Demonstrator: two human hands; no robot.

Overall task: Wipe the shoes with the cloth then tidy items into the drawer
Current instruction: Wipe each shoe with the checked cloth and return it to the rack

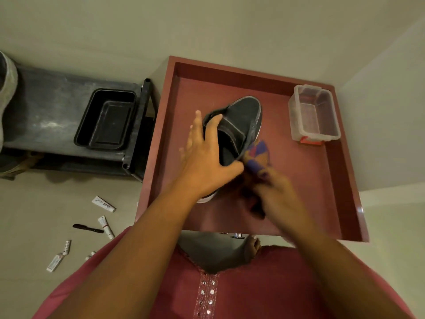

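Floor: pale, plain, fills most of the view.

Drawer: reddish-brown wood, pulled out, seen from above. Holds the shoe, the cloth and a clear box.

Rack: dark, dusty shelf left of the drawer, touching or just beside its left wall. A black tray sits on its top shelf, open side up.

Person: pink garment with a studded placket, both bare forearms reaching into the drawer.

Shoe: black slip-on with pale sole edge, in the middle of the drawer, toe pointing away, tilted onto its side so the opening faces left.

Box: clear plastic, red clasp on its near end, in the far right corner of the drawer, well apart from the shoe.

Left hand: on the shoe's heel end, fingers spread, thumb hooked over the collar, steadying it.

Right hand: blurred, just right of the shoe's heel, fingers bunched around the cloth.

Cloth: purple and orange, pressed against the shoe's right side near the collar.

Tubes: several small white ones scattered on the floor left of the drawer, a black pen among them.
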